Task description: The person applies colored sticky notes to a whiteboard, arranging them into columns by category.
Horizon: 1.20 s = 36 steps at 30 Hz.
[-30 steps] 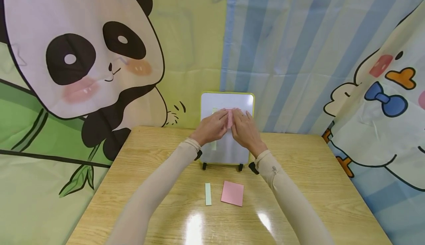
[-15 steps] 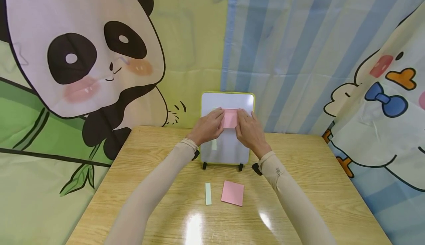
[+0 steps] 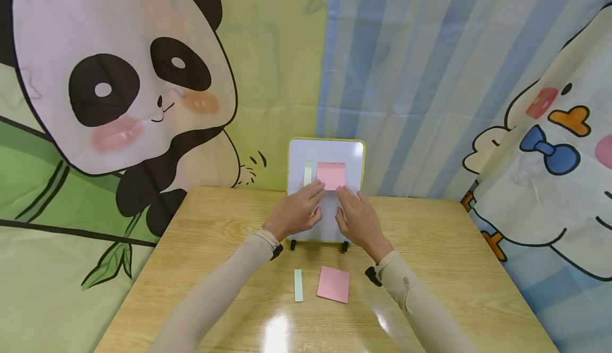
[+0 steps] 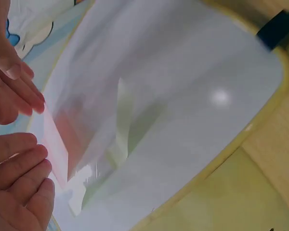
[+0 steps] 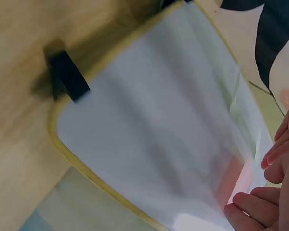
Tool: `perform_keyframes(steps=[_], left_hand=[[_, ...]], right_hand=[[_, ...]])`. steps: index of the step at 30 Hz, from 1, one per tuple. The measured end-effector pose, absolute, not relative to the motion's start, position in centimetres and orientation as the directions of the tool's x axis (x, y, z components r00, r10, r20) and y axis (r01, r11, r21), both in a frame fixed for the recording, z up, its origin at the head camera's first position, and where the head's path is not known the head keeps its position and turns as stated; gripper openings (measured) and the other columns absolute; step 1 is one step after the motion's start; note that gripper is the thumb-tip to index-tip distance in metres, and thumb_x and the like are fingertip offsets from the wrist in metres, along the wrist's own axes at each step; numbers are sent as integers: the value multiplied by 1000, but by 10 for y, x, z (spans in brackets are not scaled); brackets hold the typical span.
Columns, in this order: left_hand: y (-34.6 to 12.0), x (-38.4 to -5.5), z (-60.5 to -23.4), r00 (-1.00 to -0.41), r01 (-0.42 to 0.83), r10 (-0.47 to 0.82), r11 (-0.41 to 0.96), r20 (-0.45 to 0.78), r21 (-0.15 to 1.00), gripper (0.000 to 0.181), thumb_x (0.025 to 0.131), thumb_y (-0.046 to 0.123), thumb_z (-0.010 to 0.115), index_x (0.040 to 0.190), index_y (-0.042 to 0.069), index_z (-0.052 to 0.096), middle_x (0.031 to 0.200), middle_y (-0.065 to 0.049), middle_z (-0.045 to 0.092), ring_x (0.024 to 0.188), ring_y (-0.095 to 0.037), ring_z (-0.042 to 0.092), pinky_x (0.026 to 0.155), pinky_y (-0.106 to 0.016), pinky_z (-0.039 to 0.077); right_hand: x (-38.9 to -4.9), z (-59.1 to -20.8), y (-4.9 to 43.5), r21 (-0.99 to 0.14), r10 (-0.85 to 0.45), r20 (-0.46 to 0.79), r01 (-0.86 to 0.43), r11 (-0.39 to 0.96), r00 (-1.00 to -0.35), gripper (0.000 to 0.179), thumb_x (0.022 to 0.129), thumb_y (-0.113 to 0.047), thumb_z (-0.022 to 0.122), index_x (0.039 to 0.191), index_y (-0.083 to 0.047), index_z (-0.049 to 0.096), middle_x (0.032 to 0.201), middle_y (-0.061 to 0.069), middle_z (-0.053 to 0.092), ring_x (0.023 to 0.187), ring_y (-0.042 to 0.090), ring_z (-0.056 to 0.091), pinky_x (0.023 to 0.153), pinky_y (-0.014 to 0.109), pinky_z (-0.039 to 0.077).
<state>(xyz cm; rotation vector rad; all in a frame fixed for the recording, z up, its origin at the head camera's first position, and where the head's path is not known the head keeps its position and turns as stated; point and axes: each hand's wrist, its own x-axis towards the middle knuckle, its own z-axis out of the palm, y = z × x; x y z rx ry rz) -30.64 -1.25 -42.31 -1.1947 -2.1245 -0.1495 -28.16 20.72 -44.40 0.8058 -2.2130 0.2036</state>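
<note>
A pink sticky note [image 3: 331, 175] is on the white board [image 3: 301, 151], its lower edge standing out from the surface in the left wrist view. My left hand [image 3: 297, 209] has its fingertips at the note's lower left corner, with the fingers nearly straight. At the lower right corner are the fingertips of my right hand [image 3: 359, 220], also extended. Left of the note, a pale green paper strip [image 3: 308, 172] is on the board; my left hand covers its lower part. The strip's free end curls away from the board in the left wrist view [image 4: 124, 115].
On the wooden table [image 3: 229, 220], in front of the board, lie a pink sticky-note pad [image 3: 333, 285] and a narrow pale green pad [image 3: 298, 285]. Black feet [image 3: 345, 246] support the yellow-edged board. A printed curtain [image 3: 277, 76] hangs behind.
Both hands slid apart across the pink note, then down to its lower corners, uncovering the note and the green strip's upper part. The head view has tilted slightly upward.
</note>
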Motion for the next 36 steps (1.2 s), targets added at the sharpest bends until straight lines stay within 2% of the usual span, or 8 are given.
perform_keyframes(steps=[6, 10, 17, 21, 24, 32, 34, 36], left_hand=[[-18, -277, -449, -316, 837, 753, 508, 577, -205, 51, 86, 24, 63, 128, -5, 61, 134, -19, 57, 127, -29, 52, 103, -35, 44], [-22, -255, -471, -313, 872, 808, 453, 500, -186, 54, 89, 30, 60, 130, -5, 59, 135, -19, 56, 128, -30, 51, 106, -35, 41], [-25, -225, -515, -379, 892, 868, 436, 322, -124, 69, 91, 58, 55, 129, 0, 61, 135, -16, 57, 127, -27, 52, 102, -34, 45], [-24, -215, -530, -420, 889, 874, 450, 245, -81, 79, 87, 67, 55, 131, 2, 60, 137, -14, 55, 129, -25, 50, 102, -33, 44], [-22, -211, -538, -422, 894, 880, 444, 218, -62, 80, 85, 67, 57, 131, 2, 60, 138, -12, 55, 129, -24, 50, 100, -33, 46], [-16, -211, -545, -342, 919, 905, 379, 255, -113, 50, 87, 58, 60, 104, 13, 73, 122, -4, 64, 111, -16, 62, 82, -23, 55], [-14, -213, -543, -340, 921, 902, 377, 267, -99, 42, 86, 55, 62, 94, 16, 75, 112, 0, 66, 99, -10, 64, 76, -19, 54], [-12, -215, -540, -346, 924, 898, 377, 273, -70, 35, 85, 53, 64, 81, 20, 73, 99, 6, 63, 82, -3, 59, 66, -12, 50]], right_hand=[[-248, -469, 207, 78, -526, 674, -659, 748, -518, 47, 89, -13, 58, 129, 9, 57, 129, 23, 59, 122, 36, 56, 97, 55, 46], [-225, -486, 206, 44, -568, 611, -693, 720, -552, 49, 87, -13, 63, 130, 9, 57, 129, 23, 59, 122, 35, 56, 95, 48, 49], [-190, -517, 209, -34, -644, 360, -700, 713, -675, 52, 92, -29, 63, 132, 4, 57, 132, 18, 58, 123, 31, 55, 93, 43, 52], [-180, -530, 212, -32, -673, 277, -707, 707, -686, 58, 92, -41, 62, 131, 2, 58, 131, 16, 60, 120, 29, 58, 92, 41, 52], [-175, -538, 215, -25, -689, 250, -716, 698, -680, 62, 90, -48, 64, 129, 1, 60, 129, 15, 61, 116, 29, 60, 87, 41, 55], [-173, -545, 217, 8, -720, 244, -741, 671, -650, 55, 90, -48, 64, 120, -2, 66, 129, 15, 60, 112, 28, 63, 82, 39, 57], [-174, -544, 218, 8, -723, 250, -746, 666, -644, 53, 90, -47, 64, 119, -3, 66, 129, 14, 61, 109, 28, 64, 79, 40, 57], [-174, -542, 219, -1, -723, 243, -745, 667, -647, 52, 91, -47, 63, 119, -3, 66, 129, 14, 60, 107, 28, 65, 77, 40, 58]])
